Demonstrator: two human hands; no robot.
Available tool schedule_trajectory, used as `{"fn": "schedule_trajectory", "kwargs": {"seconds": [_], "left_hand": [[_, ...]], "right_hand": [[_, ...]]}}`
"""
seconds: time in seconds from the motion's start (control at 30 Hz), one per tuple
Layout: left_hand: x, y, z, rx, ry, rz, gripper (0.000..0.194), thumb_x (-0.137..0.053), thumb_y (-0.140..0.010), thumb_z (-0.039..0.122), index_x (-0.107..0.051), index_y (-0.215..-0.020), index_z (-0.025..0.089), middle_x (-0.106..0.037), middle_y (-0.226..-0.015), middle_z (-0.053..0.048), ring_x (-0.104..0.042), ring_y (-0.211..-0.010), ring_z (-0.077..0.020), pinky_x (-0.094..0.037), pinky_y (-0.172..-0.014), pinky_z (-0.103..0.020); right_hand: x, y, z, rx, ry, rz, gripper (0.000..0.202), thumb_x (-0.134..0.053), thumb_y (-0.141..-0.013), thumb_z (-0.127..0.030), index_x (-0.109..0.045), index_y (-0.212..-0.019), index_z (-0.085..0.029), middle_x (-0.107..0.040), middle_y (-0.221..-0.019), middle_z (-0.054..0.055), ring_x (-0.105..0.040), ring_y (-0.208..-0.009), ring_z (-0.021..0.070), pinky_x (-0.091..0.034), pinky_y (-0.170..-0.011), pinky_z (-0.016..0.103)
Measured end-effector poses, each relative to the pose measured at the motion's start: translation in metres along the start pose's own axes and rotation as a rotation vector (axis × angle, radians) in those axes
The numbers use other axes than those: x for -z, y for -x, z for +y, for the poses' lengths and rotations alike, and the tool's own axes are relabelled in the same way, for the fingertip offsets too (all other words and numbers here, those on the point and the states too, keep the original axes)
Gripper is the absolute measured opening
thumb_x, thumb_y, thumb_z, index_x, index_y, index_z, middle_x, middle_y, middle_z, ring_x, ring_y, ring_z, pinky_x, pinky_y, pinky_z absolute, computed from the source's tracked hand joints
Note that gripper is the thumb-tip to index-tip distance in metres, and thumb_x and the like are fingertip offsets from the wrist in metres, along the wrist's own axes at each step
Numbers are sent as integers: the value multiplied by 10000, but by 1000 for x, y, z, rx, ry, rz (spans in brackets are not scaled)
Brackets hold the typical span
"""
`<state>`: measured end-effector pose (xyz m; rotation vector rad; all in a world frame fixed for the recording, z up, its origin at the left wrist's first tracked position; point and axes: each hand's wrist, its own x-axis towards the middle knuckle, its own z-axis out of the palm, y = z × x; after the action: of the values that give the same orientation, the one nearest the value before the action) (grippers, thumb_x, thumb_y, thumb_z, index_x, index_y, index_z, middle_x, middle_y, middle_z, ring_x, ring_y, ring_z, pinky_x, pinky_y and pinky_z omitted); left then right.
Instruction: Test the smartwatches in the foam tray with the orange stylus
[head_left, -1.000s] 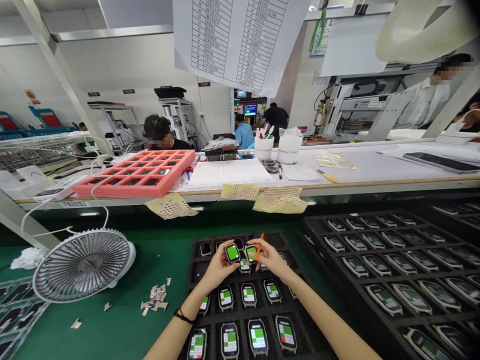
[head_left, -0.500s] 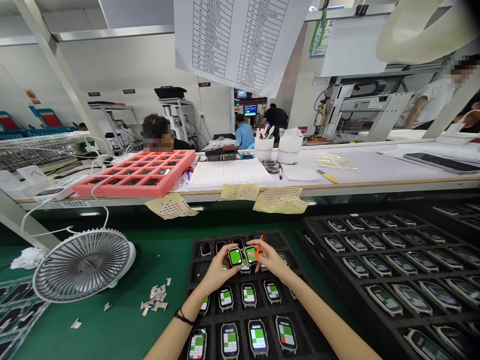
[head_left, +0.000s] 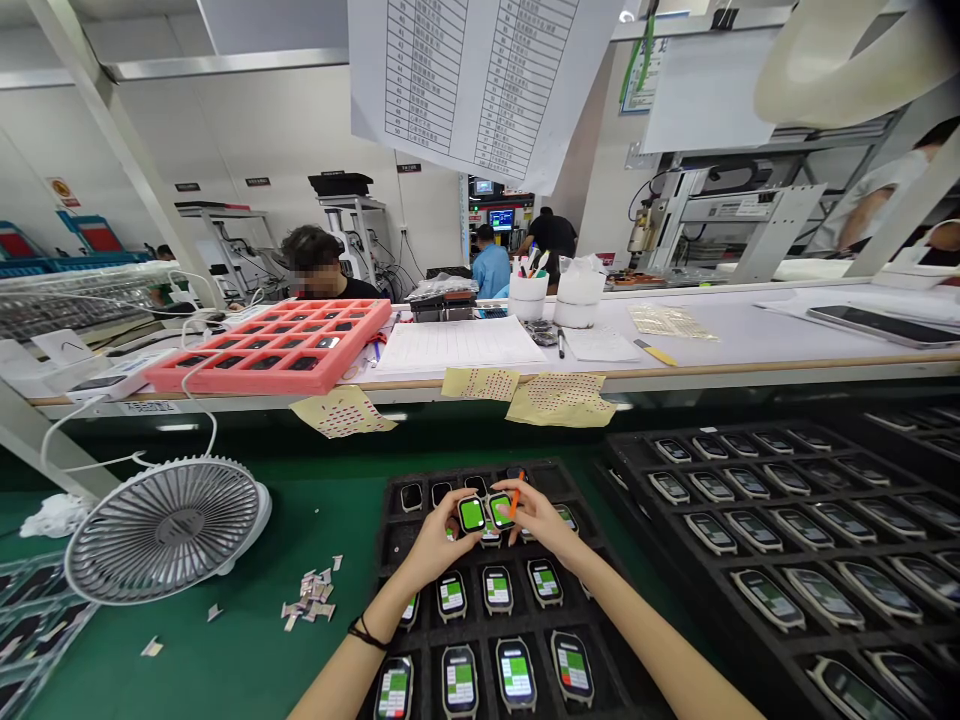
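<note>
My left hand (head_left: 441, 528) grips a smartwatch body (head_left: 472, 514) with a bright green screen. Beside it, a second green-screened watch body (head_left: 500, 509) is held in my right hand (head_left: 534, 518), which also has an orange stick-like tool (head_left: 517, 495) between its fingers. Both watches are raised, side by side, above a black foam tray (head_left: 480, 634). Several strapless watches lie in that tray's pockets, such as a watch (head_left: 515, 674) with a white and green screen and a watch (head_left: 572, 668) showing some red. My hands hide part of the tray's upper rows.
Black trays of watches (head_left: 750, 530) stand at the right. A grey fan (head_left: 165, 530) and small scraps (head_left: 309, 598) lie left on the green mat. On the shelf ahead sit a pink foam tray (head_left: 330, 375), papers (head_left: 457, 345) and white cups (head_left: 528, 297). Co-workers are beyond.
My hands and both watches stay almost still. Beyond the shelf, the co-worker at the left has raised their head slightly, and the person at the far right has shifted.
</note>
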<state>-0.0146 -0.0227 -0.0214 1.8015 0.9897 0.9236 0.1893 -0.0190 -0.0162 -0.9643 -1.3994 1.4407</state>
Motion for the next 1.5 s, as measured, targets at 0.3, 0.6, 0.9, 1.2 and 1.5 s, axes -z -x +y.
{"fn": "schedule_trajectory", "kwargs": {"seconds": [0.3,0.6,0.9,1.2,1.5], "left_hand": [[-1,1,3,34,60,44,500,-667,-766,257,-471,-1222,200,-619,-1087,-90,-592,-876,-201,-448,-679,-276],[1,0,6,41,113,25,561,-667,-774,328,-453,-1279,211,-593,-1137,-114,-593,-928,-229,-462,-654,-277],[0,-2,9,80,242,40,658,-686,-753,440,-392,-1288,197,-574,-1156,-124,-596,-950,-229,-491,-739,-313],[1,-3,10,82,266,85,560,-633,-776,503,-454,-1228,224,-563,-1109,-82,-580,-868,-183,-500,-742,-310],[4,-2,14,194,201,188,431,-533,-805,592,-601,-1024,227,-546,-881,-25,-503,-699,-141,-467,-551,-221]], "right_hand": [[-2,-1,9,-1,10,-11,445,-669,-729,-533,-585,-1050,-236,-504,-793,-15,-552,-549,106,-570,-487,285],[-2,3,-5,-3,-44,86,383,-631,-770,-517,-600,-1040,-246,-557,-923,16,-576,-502,94,-558,-517,293],[-5,3,-5,39,-47,72,482,-779,-641,-389,-550,-1041,-248,-592,-836,-1,-639,-633,167,-535,-521,283],[-5,5,-11,30,-19,83,418,-726,-691,-461,-559,-1004,-240,-563,-854,-4,-616,-559,127,-552,-519,284],[-6,7,-15,9,-1,82,406,-692,-711,-510,-586,-997,-242,-559,-864,5,-613,-575,130,-557,-524,278]]}}
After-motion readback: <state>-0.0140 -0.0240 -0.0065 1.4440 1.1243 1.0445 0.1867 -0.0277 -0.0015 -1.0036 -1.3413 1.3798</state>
